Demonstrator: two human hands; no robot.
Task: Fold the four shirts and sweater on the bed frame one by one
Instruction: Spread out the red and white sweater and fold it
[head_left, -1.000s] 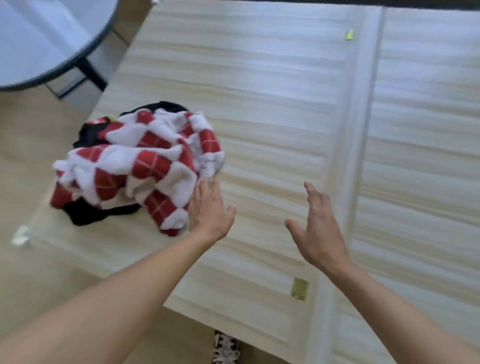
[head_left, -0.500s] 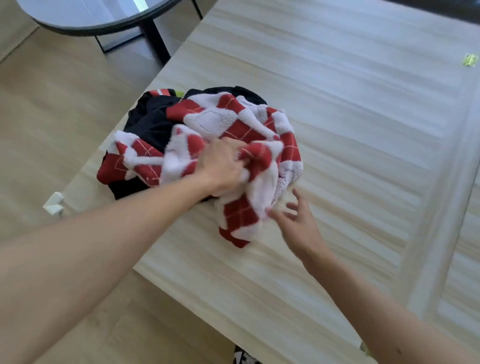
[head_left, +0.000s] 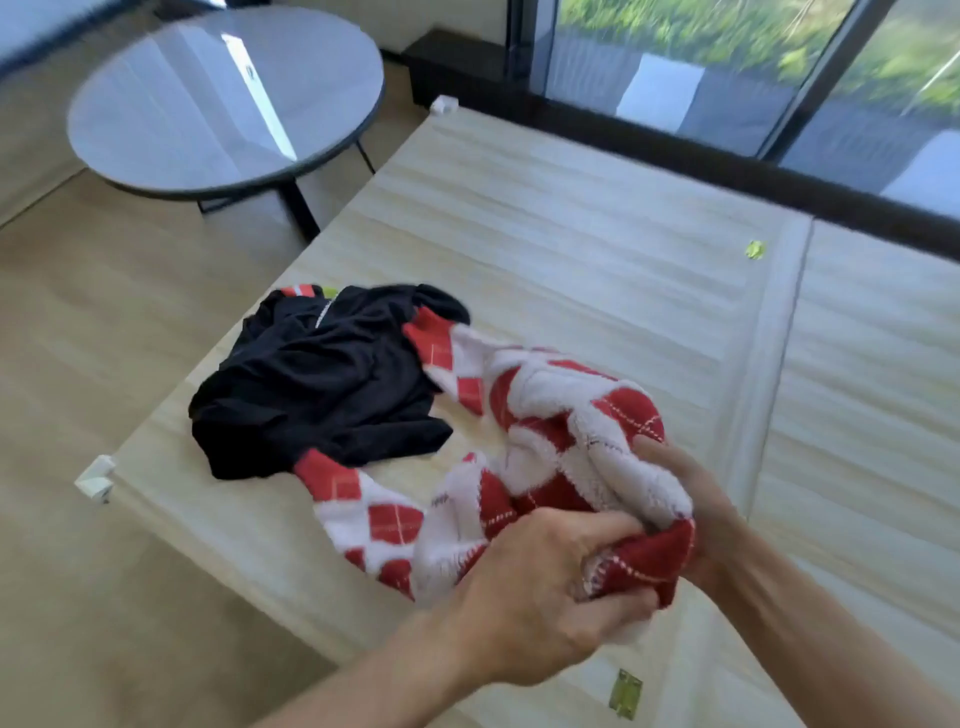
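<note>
A red-and-white argyle sweater (head_left: 550, 415) is bunched up over the pale wooden bed frame (head_left: 597, 234), stretched toward me from a pile of dark shirts (head_left: 322, 379). My left hand (head_left: 540, 587) is closed on the sweater's near end. My right hand (head_left: 696, 499) grips the same bunch from the right, partly hidden behind the fabric. One sleeve trails back onto the black pile, another lies on the boards near the pile's front. A red, white and yellow-green edge (head_left: 306, 291) pokes out at the pile's far side.
A round glass table (head_left: 223, 98) on dark legs stands on the wooden floor to the left of the frame. Dark-framed windows (head_left: 727, 67) run behind. A raised centre rail (head_left: 769, 374) divides the frame. White corner caps (head_left: 96, 475) mark its left edge.
Both hands have closed on the sweater and pulled it off the dark pile toward me and to the right, uncovering the black shirts. The view has tilted upward.
</note>
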